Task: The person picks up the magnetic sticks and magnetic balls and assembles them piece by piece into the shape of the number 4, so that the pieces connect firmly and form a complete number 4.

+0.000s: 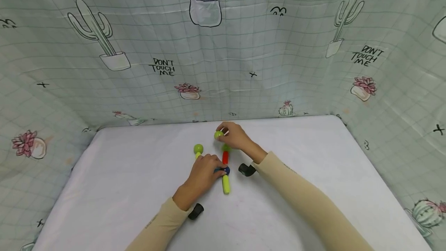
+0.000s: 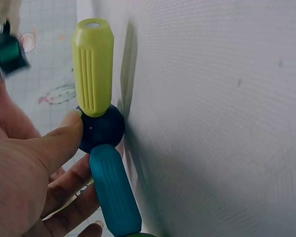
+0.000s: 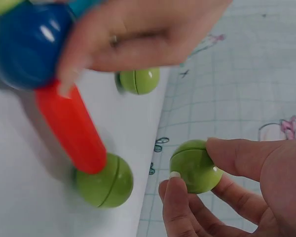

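My left hand (image 1: pixel 204 171) pinches a dark blue ball (image 2: pixel 106 129) between thumb and fingers. Joined to that ball are a yellow-green rod (image 2: pixel 92 69), a teal rod (image 2: pixel 115 190) and a red rod (image 3: pixel 73 131). A green ball (image 3: pixel 108 183) caps the red rod's far end. Beyond it, my right hand (image 1: pixel 237 136) holds a loose green ball (image 3: pixel 191 170) with its fingertips, above the table's far part in the head view. Left of the red rod lies another green ball (image 1: pixel 198 148) with a yellow rod (image 1: pixel 198 155), partly hidden by my left hand.
The pieces lie on a white-covered table (image 1: pixel 139 173). A patterned cloth (image 1: pixel 223 57) hangs behind and along both sides. Dark wrist cameras (image 1: pixel 247 169) stick out from both sleeves, close to the tabletop.
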Action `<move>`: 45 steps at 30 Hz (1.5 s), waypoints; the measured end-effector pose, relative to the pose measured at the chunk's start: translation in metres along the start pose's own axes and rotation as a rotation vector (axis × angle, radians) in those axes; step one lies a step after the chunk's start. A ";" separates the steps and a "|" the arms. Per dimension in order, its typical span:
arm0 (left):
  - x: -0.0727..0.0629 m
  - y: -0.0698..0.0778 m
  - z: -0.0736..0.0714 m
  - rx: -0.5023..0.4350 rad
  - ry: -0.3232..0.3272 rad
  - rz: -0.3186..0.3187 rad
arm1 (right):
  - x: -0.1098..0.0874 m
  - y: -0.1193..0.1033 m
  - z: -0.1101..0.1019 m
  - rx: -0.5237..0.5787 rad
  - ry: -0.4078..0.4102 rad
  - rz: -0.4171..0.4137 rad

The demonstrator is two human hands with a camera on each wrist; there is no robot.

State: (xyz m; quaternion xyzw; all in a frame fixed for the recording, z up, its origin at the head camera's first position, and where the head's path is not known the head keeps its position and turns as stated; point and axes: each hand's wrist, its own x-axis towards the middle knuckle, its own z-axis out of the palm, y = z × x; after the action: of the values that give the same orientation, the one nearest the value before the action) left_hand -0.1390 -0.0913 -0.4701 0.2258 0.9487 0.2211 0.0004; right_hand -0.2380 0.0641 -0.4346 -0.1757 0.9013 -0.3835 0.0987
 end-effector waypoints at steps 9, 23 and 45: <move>0.000 -0.002 0.000 0.008 -0.005 0.000 | -0.048 0.016 -0.005 0.079 0.034 -0.009; 0.000 0.001 0.001 0.008 0.008 -0.015 | -0.104 0.035 0.000 0.146 0.016 -0.014; -0.003 0.002 0.001 0.019 0.020 -0.011 | -0.150 0.051 0.012 0.210 -0.072 -0.021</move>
State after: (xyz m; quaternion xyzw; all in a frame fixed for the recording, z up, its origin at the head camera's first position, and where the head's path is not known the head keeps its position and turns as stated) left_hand -0.1357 -0.0906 -0.4708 0.2183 0.9520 0.2144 -0.0101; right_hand -0.1086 0.1476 -0.4737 -0.1877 0.8500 -0.4703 0.1449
